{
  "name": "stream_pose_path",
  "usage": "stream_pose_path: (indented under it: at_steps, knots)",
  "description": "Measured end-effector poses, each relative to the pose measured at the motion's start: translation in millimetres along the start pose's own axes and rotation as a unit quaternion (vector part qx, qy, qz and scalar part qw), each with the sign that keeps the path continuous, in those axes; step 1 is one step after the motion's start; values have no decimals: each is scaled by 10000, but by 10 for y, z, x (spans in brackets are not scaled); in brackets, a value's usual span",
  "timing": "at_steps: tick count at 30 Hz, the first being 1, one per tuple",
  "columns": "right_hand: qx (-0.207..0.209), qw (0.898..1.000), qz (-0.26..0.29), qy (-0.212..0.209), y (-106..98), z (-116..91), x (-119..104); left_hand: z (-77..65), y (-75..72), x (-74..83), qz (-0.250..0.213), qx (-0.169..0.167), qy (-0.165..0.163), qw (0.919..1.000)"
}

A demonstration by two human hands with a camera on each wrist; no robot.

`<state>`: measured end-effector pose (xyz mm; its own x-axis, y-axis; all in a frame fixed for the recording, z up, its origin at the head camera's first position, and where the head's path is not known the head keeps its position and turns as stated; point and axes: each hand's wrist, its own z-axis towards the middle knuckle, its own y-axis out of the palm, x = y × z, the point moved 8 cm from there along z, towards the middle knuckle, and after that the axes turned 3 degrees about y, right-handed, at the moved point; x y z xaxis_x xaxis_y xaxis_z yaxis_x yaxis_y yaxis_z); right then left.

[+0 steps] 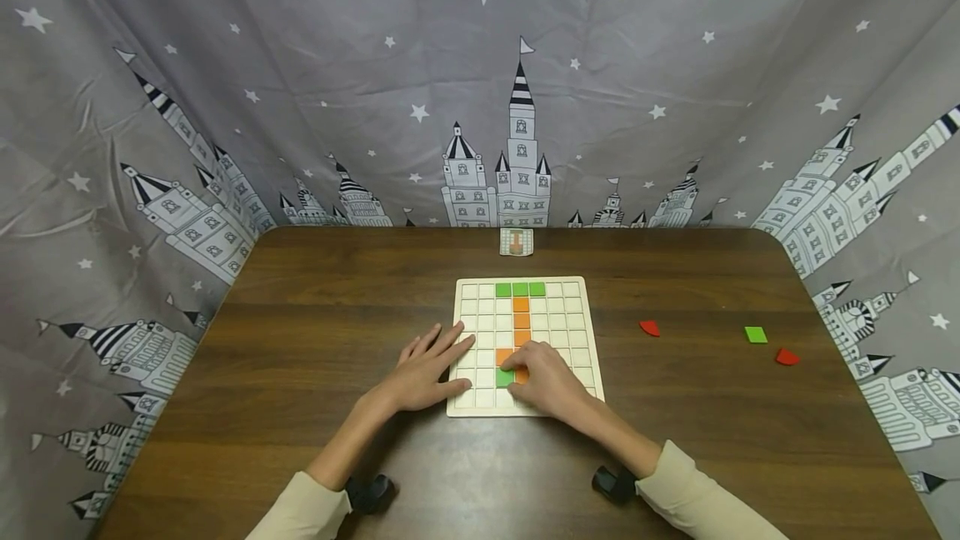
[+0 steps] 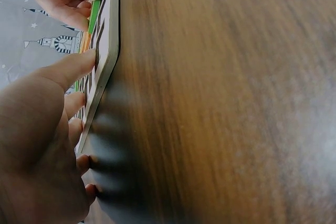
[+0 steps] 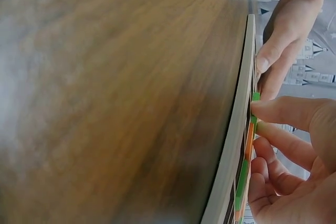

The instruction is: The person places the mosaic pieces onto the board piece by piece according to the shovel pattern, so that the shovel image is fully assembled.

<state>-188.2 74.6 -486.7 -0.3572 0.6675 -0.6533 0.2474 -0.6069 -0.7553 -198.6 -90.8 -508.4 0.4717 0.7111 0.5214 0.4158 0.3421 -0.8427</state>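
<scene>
A pale wooden grid board (image 1: 486, 397) lies on the table with green tiles (image 1: 521, 289) along its top row and a column of orange tiles (image 1: 521, 321) below them. My left hand (image 1: 423, 377) rests on the board's left edge, fingers spread, thumb on the lower-left cells. My right hand (image 1: 553, 383) is over the board's lower middle, thumb and index finger pinching a green tile (image 1: 505, 378) at its edges. That tile stands tilted in the left wrist view. Another green tile (image 3: 241, 184) lies under my right hand, hidden in the head view.
Right of the board lie two red quarter-round pieces, a nearer one (image 1: 649, 328) and a farther one (image 1: 787, 357), with a loose green tile (image 1: 756, 335). Behind the board is a small pattern card (image 1: 517, 242). A grey castle-print curtain (image 1: 360, 65) hangs behind the table.
</scene>
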Motion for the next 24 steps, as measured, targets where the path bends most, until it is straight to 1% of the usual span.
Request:
stream_pose_path:
  at_steps: [4, 7, 11, 15, 20, 24]
  knots:
    - [5, 10000, 3, 16, 2, 5, -6, 7, 33, -43, 5, 72, 15, 10000]
    - [8, 10000, 15, 80, 7, 8, -2, 11, 44, -55, -2, 63, -3, 10000]
    - [6, 9999, 21, 147, 11, 11, 4, 5, 27, -28, -20, 27, 12, 10000]
    - [78, 9999, 25, 113, -1, 18, 1, 0, -13, 19, -30, 39, 60, 10000]
    - [134, 9999, 62, 59, -5, 24, 4, 2, -16, 23, 78, -106, -43, 9999]
    - [131, 9999, 42, 85, -4, 19, 11, 0, -8, 17, 112, -152, -78, 9998]
